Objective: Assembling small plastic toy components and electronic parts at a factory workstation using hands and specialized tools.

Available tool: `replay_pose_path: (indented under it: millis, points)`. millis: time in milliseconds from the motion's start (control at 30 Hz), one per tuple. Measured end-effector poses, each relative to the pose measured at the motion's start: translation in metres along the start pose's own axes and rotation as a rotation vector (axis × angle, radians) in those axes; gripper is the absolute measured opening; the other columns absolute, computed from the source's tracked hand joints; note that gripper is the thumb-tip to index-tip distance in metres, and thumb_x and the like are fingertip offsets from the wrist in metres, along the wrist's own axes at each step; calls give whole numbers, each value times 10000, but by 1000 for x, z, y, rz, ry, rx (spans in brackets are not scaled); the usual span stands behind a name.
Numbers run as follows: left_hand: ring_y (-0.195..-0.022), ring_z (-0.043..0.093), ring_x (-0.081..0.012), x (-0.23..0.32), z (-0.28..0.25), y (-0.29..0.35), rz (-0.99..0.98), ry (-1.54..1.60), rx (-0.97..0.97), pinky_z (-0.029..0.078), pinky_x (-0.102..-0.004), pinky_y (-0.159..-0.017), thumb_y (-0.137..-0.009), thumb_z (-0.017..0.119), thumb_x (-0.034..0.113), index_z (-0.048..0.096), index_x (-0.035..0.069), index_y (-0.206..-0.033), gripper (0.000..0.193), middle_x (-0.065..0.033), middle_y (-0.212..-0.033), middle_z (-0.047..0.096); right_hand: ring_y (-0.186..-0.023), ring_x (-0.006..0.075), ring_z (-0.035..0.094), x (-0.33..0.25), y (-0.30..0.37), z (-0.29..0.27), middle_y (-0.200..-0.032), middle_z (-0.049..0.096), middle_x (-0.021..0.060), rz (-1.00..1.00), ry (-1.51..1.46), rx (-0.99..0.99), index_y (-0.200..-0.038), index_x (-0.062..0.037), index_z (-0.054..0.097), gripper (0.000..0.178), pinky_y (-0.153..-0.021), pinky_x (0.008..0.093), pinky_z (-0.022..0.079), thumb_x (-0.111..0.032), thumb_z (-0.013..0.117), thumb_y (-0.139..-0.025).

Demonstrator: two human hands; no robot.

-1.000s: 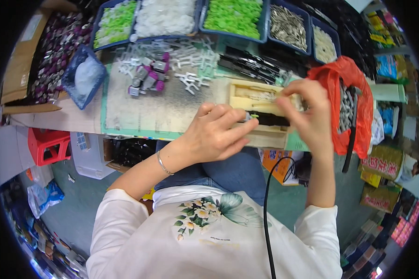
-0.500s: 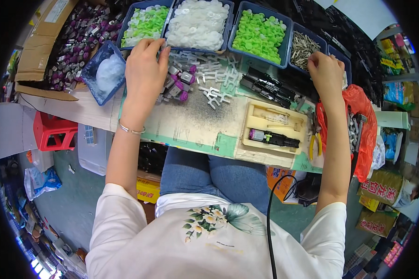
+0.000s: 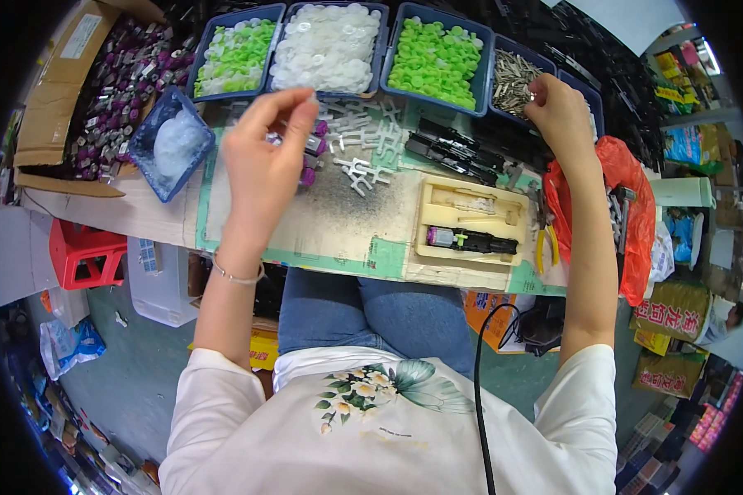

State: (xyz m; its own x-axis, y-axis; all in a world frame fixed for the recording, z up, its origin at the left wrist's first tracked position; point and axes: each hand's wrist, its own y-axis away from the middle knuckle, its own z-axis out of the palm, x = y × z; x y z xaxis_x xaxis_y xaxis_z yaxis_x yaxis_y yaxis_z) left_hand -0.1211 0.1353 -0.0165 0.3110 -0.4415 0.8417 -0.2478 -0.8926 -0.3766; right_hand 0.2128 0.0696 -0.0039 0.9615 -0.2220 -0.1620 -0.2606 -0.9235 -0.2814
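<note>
My left hand (image 3: 264,161) hovers over the green mat (image 3: 322,223), fingers pinched on a small purple and grey part like those in the pile (image 3: 314,153) under it. My right hand (image 3: 557,111) reaches to the far right, fingertips curled at the blue bin of small metal pieces (image 3: 510,76); whether it holds one is hidden. Between my hands lies a cream jig tray (image 3: 428,247) with a black and purple part (image 3: 475,241) in its lower slot. White plastic pieces (image 3: 363,161) and black parts (image 3: 454,153) lie loose on the mat.
Blue bins line the back: pale green caps (image 3: 235,54), white caps (image 3: 330,45), bright green caps (image 3: 437,58). A blue tray (image 3: 169,144) and a cardboard box of purple parts (image 3: 107,82) stand left. A red bag (image 3: 631,206) and yellow pliers (image 3: 545,247) are on the right.
My left hand has lifted off the purple pile and drawn toward me with pinched fingers. My right hand stays at the metal bin. A second ago both hands were at the jig tray.
</note>
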Motion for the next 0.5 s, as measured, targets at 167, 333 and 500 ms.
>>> replay_pose_path:
  millis: [167, 333, 500]
  points:
    - [-740, 581, -69, 15, 33, 29, -347, 629, -187, 475, -202, -681, -877, 631, 122, 643, 1, -1013, 183, -31, -871, 658, -651, 213, 630, 12, 8, 4, -721, 643, 111, -52, -137, 128, -948, -13, 640, 236, -618, 306, 487, -63, 613, -718]
    - [-764, 607, -98, 28, 59, 48, -616, 1114, -391, 519, -231, -699, -901, 599, 183, 620, -1, -1053, 239, -80, -919, 653, -580, 71, 568, -12, 30, -11, -692, 621, 25, 177, -671, 111, -964, 13, 647, 204, -538, 208, 454, -45, 584, -779]
    - [-785, 618, -104, 35, 62, 58, -770, 1336, -504, 535, -238, -713, -909, 582, 188, 600, 8, -1078, 248, -91, -959, 647, -558, 50, 551, -76, 88, -38, -699, 585, 4, 168, -1061, -132, -915, 22, 650, 171, -501, 185, 429, 60, 563, -773]
